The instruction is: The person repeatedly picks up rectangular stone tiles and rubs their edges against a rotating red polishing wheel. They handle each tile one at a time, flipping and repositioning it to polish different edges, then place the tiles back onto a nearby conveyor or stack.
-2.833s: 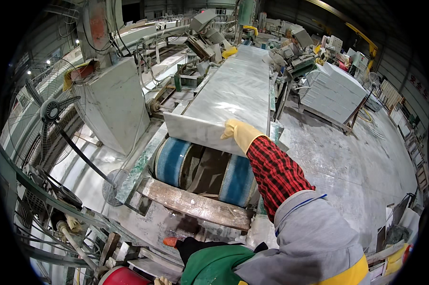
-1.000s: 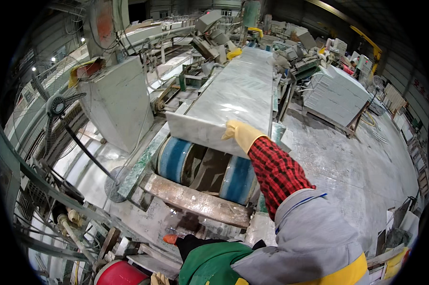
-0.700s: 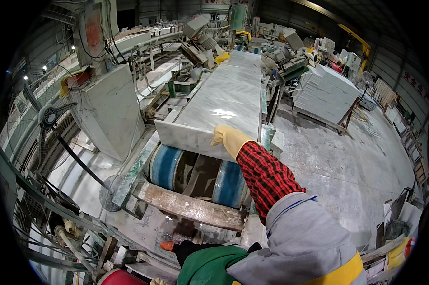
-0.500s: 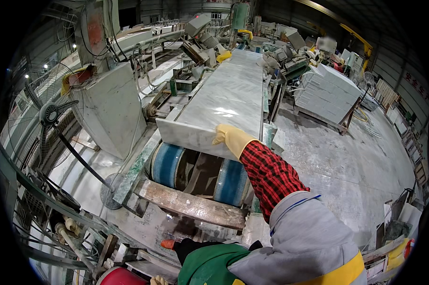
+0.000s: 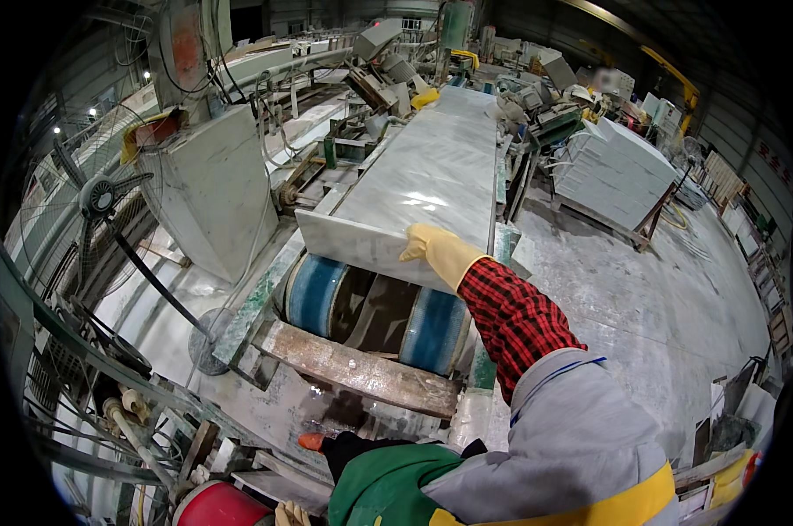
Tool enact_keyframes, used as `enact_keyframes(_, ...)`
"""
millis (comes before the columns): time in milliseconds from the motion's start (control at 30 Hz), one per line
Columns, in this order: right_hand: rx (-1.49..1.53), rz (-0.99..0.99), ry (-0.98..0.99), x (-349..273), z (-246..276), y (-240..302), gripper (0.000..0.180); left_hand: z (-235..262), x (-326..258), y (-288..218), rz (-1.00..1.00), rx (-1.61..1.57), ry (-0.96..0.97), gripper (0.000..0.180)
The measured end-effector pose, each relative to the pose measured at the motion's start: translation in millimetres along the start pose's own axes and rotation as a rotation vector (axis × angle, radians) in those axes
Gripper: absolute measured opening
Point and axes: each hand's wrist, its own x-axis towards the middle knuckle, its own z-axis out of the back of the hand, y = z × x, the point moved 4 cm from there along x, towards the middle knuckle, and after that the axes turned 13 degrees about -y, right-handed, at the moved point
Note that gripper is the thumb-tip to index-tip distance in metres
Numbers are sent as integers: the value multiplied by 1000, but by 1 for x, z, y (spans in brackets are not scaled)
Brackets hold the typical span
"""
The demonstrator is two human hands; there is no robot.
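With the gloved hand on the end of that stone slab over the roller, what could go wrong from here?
1. The right hand grips the near edge of the marble slab just above the blue roller; fingers could get pinched between slab and roller.
2. The slab end overhangs the roller, so it might tip or slide toward the person.
3. The floor looks wet and slurry-coated, so slipping seems possible.

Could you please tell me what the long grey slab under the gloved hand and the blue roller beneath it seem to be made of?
The long grey slab looks like polished marble or similar stone: pale veining, a bright glare patch. The blue roller seems rubber- or plastic-coated, matte and streaked with grime. The right hand wears a yellow, rubbery-looking glove.
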Motion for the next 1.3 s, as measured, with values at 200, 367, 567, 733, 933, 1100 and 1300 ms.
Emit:
enact_keyframes(200, -15, 72, 33, 8, -3, 4, 59, 2, -16, -9, 13, -17, -14, 46)
enact_keyframes(367, 14, 200, 111, 20, -10, -7, 66, -8, -38, -19, -3, 20, 32, 45)
enact_keyframes(567, 11, 162, 82, 18, -13, 0, 67, -4, -59, -31, -32, -9, -35, 43)
enact_keyframes(733, 87, 185, -27, 21, -23, -9, 64, 25, -42, -16, 36, -28, -60, 49)
enact_keyframes(933, -59, 232, -81, -17, -8, 11, 52, 15, -33, -11, -58, -44, -82, 47)
enact_keyframes(1100, -59, 146, -143, -45, 8, 24, 46, 10, -23, -11, -85, -76, -3, 44)
enact_keyframes(1300, -20, 236, -208, -76, 37, 61, 36, -30, -47, -46, -66, -89, 116, 44)
